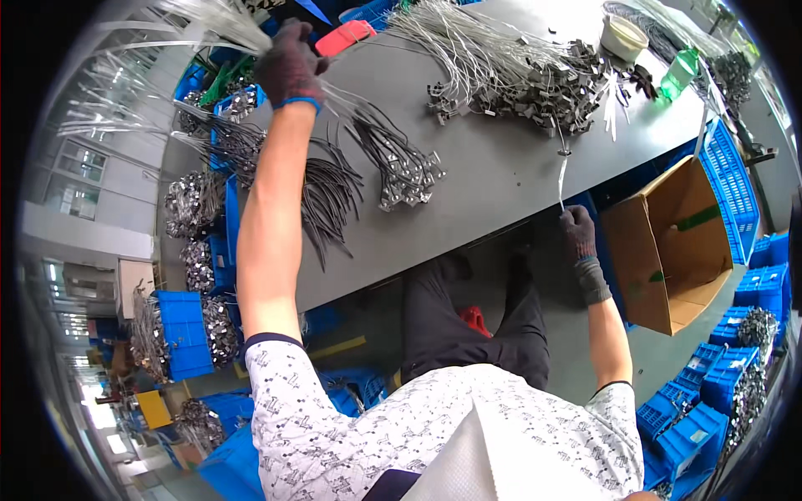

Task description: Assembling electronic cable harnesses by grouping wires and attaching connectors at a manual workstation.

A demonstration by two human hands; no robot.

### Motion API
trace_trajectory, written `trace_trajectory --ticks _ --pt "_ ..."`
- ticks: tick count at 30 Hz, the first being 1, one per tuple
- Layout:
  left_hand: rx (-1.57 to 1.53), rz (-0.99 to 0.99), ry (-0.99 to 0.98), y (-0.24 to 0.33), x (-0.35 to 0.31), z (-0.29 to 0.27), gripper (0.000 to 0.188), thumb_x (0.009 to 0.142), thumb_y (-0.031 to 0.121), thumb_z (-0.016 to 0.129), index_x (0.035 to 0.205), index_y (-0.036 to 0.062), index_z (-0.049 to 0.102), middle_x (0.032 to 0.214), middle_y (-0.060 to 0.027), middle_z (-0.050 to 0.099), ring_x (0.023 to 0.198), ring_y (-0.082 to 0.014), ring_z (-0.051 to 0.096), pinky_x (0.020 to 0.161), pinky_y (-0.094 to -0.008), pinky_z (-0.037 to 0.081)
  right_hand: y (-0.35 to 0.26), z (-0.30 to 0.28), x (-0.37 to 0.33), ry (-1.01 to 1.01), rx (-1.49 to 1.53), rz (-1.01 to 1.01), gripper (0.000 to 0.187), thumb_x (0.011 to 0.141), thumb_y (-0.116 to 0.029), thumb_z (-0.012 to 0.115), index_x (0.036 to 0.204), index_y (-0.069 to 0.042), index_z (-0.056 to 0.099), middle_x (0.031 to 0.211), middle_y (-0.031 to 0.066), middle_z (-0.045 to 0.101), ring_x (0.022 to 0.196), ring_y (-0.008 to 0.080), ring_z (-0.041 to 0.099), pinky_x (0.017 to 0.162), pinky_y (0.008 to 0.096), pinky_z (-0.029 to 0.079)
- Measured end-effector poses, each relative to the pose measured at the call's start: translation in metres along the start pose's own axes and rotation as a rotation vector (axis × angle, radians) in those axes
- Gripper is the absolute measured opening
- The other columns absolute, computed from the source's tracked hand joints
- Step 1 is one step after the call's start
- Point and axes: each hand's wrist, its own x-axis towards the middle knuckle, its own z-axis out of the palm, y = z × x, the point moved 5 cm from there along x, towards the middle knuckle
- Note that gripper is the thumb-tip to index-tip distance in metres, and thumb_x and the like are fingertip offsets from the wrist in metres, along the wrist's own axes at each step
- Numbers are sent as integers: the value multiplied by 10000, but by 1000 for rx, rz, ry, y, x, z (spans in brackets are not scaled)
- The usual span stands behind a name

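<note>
My left hand (290,65), in a dark and reddish knit glove, is closed around a bundle of wires at the table's far left. Pale strands fan out beyond it, and dark wire ends with silver connectors (409,175) spread on its near side. My right hand (578,234), gloved alike, pinches a thin white wire (561,182) by the table's front edge. A small connector (564,153) sits at that wire's far end, close to a big heap of white wires with grey connectors (543,88). A red object (344,37) lies just right of my left hand.
The grey metal table (480,179) slants across the view. An open cardboard box (639,259) stands right of my right hand. A green bottle (679,73) and a white tub (624,37) are at the far right. Blue crates (185,334) of connectors line both sides.
</note>
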Motion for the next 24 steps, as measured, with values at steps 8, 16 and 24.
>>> trace_trajectory --ticks 8,16,24 --pt "-144 240 18 14 -9 7 262 877 238 641 726 35 711 649 -110 650 551 -167 665 441 -322 562 -172 -7 8 -289 218 -21 231 954 -230 581 1009 -7 603 730 47 578 569 150 585 528 307 489" --pt "-194 -136 -456 42 -50 1 215 931 158 613 1040 -8 697 850 -96 702 631 -183 662 575 -327 589 -335 29 21 -562 41 -243 194 976 -239 552 1009 -52 588 639 5 504 500 99 509 419 264 394" --pt "-307 -150 -772 52 -69 3 321 872 1 492 1122 -2 694 907 -74 702 661 -190 657 673 -339 588 -449 81 12 -612 174 -356 241 956 -217 592 987 20 619 712 65 603 557 143 609 471 306 486"
